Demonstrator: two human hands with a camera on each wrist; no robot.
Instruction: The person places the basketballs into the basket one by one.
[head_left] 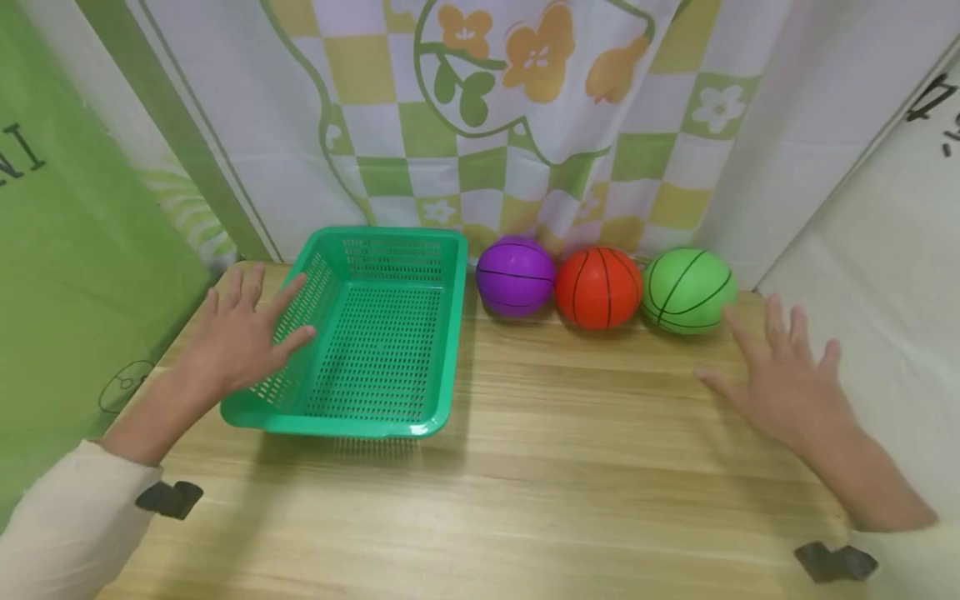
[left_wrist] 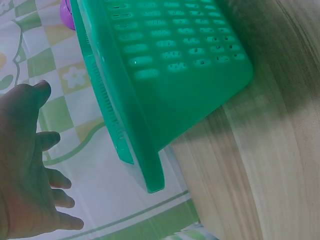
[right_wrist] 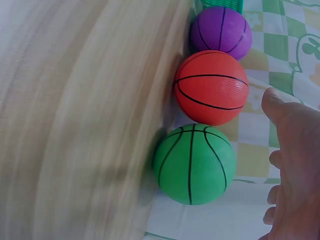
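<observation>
A green plastic basket (head_left: 454,333) with slotted walls stands on the left half of the table, and nothing lies in it. My left hand (head_left: 238,337) hovers over its left side with fingers spread, holding nothing; the left wrist view shows that hand (left_wrist: 30,170) apart from the basket's rim (left_wrist: 132,125). Along the back edge sit a purple ball (head_left: 516,277), a red ball (head_left: 598,288) and a green ball (head_left: 689,292), all with black basketball lines. My right hand (head_left: 787,387), fingers spread, is nearest the green ball and holds nothing. In the right wrist view the hand (right_wrist: 300,165) is apart from the balls.
The wooden table (head_left: 570,467) extends toward me in front of the basket and balls. Behind its back edge hangs a checked, flowered curtain (head_left: 480,167). Green cloth (head_left: 67,250) borders the left side and pale cloth (head_left: 892,275) the right.
</observation>
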